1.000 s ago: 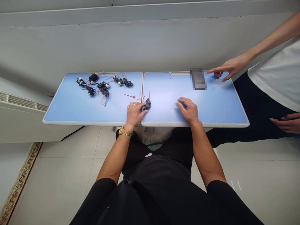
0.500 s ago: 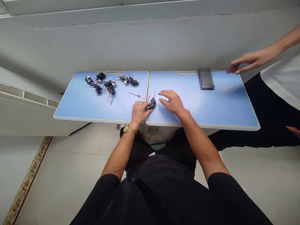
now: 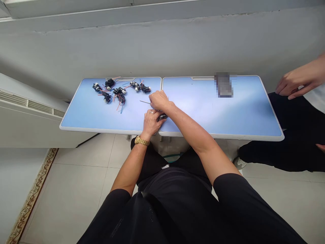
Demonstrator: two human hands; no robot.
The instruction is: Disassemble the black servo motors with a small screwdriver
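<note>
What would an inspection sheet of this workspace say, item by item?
Surface: left tabletop and right tabletop, both blue, side by side.
Job's things: small black module; thin metal tool.
Clutter: several other modules on the left tabletop; pixelated object on the right tabletop.
Hands: left hand grips the small black module; right hand is at the tool, grip unclear.
Cables: thin wires among the other modules.
Surroundings: grey wall behind; another person's hand beyond the right tabletop.

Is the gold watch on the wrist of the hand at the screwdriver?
No, the gold watch is on the left wrist, whereas the right hand is the one at the screwdriver.
</note>
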